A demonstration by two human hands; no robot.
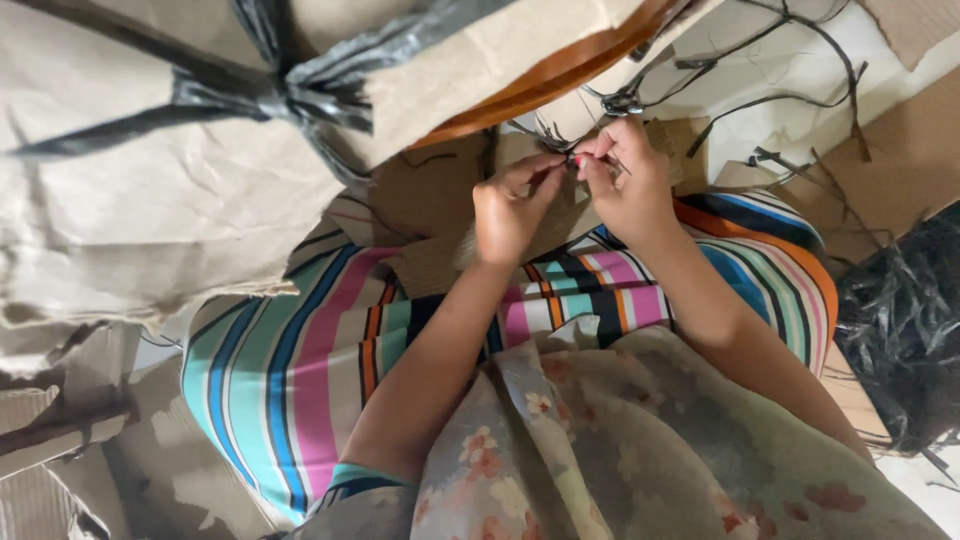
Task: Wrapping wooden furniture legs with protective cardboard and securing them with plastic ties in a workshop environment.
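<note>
we pinch a thin dark strip (562,160) between the fingertips of our left hand (510,212) and right hand (625,180), both closed tight on it, just above our lap. at far left sits a brown paper bundle (130,200) tied with a black plastic band (290,95). our striped skirt (300,370) spreads below the hands. at far right lies a heap of black strips (905,330) on cardboard.

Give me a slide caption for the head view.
Both hands, left and right, pinch a thin black strip over striped fabric.
</note>
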